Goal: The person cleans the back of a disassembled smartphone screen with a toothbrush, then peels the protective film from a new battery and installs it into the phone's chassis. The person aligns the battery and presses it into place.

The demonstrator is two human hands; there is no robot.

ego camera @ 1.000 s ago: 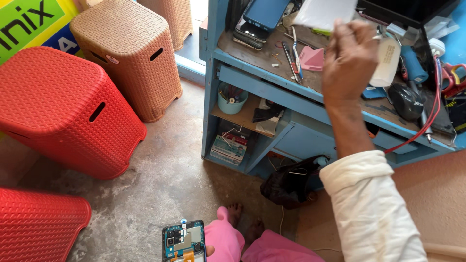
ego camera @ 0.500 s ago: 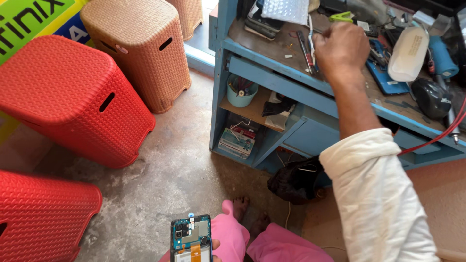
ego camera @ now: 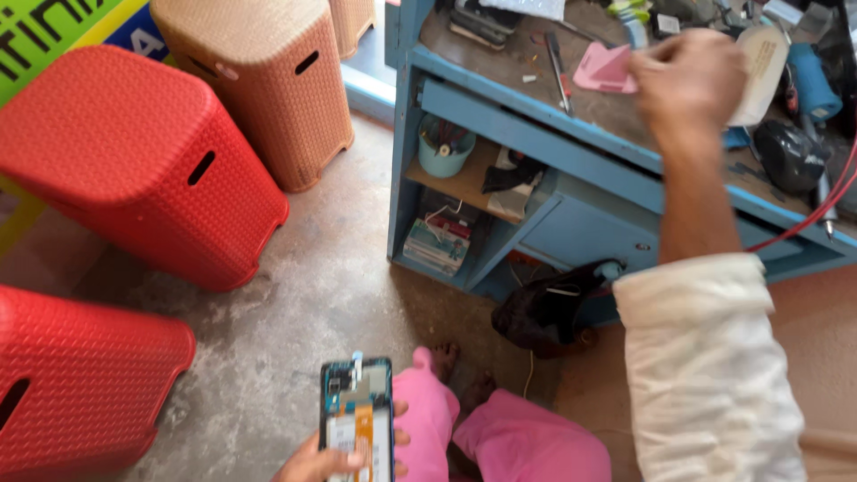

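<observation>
Rough concrete floor is lying under red stools (ego camera: 134, 170) and a blue workbench (ego camera: 553, 134). Low down, the left hand (ego camera: 326, 462) is gripping an opened phone (ego camera: 357, 419) — back off, parts showing. Over the cluttered benchtop the right hand (ego camera: 687, 80) is hovering — fingers curled in, contents impossible to tell.

Viewpoint: head-worn camera, the only view
Direction: steeply down, past right hand (ego camera: 687, 85) ahead and left hand (ego camera: 326, 462) below
Nearness: arm's reach
</observation>
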